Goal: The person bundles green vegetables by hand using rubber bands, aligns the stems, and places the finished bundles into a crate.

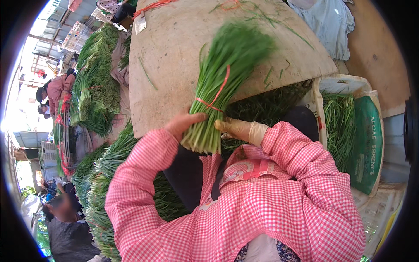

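Note:
A thick bundle of green chives [208, 89] stands tilted over the near edge of the board, its pale cut ends toward me and its leafy tips blurred. One red tie [220, 87] runs slantwise across the stems and another crosses lower down. My left hand [184, 124] grips the bundle's left side near the cut ends, thumb over the stems. My right hand [239, 128], in a pale glove, is closed against the right side just below the lower tie; some of its fingers are hidden.
Loose leaves and red ties lie on the wooden board [170, 48]. A white crate [342, 81] of chives stands at right, beside a grey cloth [327, 26]. Piled chives [102, 187] fill the left. Other people [67, 238] are farther left. Dark trimmings lie below the board.

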{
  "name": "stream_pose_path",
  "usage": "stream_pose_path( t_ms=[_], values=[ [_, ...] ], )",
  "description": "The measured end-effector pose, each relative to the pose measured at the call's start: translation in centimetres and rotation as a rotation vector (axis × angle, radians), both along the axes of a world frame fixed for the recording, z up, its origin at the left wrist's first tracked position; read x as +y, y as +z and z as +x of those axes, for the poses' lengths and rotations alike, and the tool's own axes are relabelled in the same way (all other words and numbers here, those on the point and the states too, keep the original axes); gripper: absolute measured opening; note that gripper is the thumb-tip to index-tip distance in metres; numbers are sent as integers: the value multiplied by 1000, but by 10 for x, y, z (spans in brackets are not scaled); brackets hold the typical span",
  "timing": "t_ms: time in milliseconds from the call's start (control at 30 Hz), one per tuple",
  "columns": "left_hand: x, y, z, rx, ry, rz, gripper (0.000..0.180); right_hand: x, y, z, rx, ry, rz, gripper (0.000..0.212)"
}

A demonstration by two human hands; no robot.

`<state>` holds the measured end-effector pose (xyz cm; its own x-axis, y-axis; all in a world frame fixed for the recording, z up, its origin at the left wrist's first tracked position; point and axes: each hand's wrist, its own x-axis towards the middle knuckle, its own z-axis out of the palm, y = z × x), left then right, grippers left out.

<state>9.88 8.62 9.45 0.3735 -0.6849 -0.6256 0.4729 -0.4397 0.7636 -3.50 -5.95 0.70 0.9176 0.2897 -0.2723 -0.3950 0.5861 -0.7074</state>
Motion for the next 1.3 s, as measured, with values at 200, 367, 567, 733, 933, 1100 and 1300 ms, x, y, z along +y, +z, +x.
stream_pose_path(
  t_ms=[200,367,567,733,933,1100,1300],
  values=[
    [26,-57,-79,695,431,-403,50,-6,26,-14,130,-75,351,70],
    [29,-73,-96,574,476,-464,50,3,19,-11,84,-132,294,64],
    [25,-76,-62,104,434,-422,49,3,10,1,61,-126,216,69],
    [8,-74,-64,-29,437,-351,56,2,7,6,40,-139,115,62],
    [18,-65,-65,-118,502,-484,63,11,14,-2,-123,-217,-134,66],
    [15,12,-43,-433,410,-620,72,-3,69,28,-481,-290,-516,74],
    [0,100,19,-593,427,-892,58,-14,168,102,-830,-397,-804,70]
  ],
)
